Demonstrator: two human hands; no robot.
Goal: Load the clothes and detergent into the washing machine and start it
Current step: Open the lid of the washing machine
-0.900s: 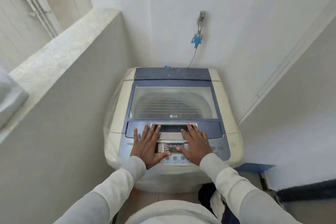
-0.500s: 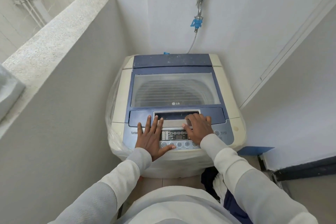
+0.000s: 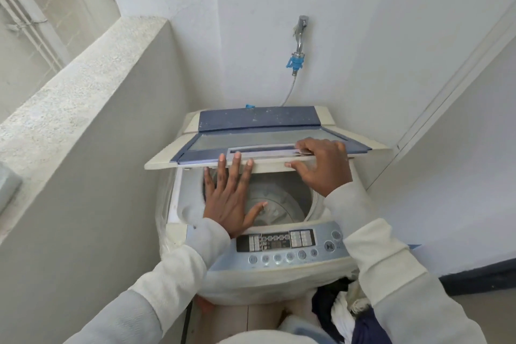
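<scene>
Whereas a moment ago both palms were lying flat on the closed top of the washing machine [image 3: 279,265], the lid [image 3: 262,145] is now lifting and folding back, its front edge raised well above the tub opening. The right hand [image 3: 321,167] is gripping that front edge at the recessed handle, fingers curled over the top and thumb underneath. The left hand [image 3: 231,198] is spreading wide with straight fingers, its fingertips touching the lid's front edge and its palm hovering over the opening. The drum [image 3: 279,204] is now showing beneath, and no clothes are visible inside it. The clothes [image 3: 346,313], a dark and white heap, are waiting low at the right beside the machine's front, near the right sleeve. No detergent is appearing anywhere in view. Loading is therefore only becoming possible: the lid probably needs pushing fully back before the heap goes in, and the control panel [image 3: 282,246] is sitting untouched.
</scene>
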